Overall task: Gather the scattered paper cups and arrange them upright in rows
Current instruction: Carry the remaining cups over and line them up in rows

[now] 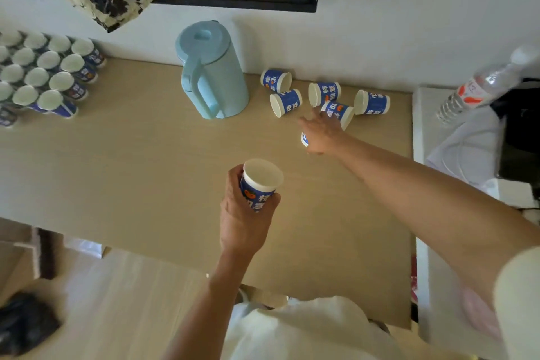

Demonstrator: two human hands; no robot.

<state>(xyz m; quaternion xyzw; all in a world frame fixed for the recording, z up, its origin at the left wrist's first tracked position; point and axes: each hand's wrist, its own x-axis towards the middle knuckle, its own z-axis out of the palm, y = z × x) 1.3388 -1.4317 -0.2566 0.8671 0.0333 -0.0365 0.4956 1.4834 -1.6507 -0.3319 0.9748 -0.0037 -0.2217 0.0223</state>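
The tan table [131,161] runs from the wall to its near edge. Its widest bare stretch lies in front of and to the left of the pale blue jug [216,73], which stands upright close to the back edge. Far left of the jug, the upright cups [43,73] stand packed in rows at the table's left end. Just right of the jug, five fallen cups [286,102] lie on their sides in a loose cluster near the back edge — mouths facing different ways. The right hand [323,134] reaches over the near side of that cluster, fingers stretched toward it. A sixth cup [304,139] peeks out beneath the palm — whether the hand grips it cannot be told. In front of the jug, over bare wood, the left hand [245,219] curls round one held cup [260,184], upright with its mouth showing.
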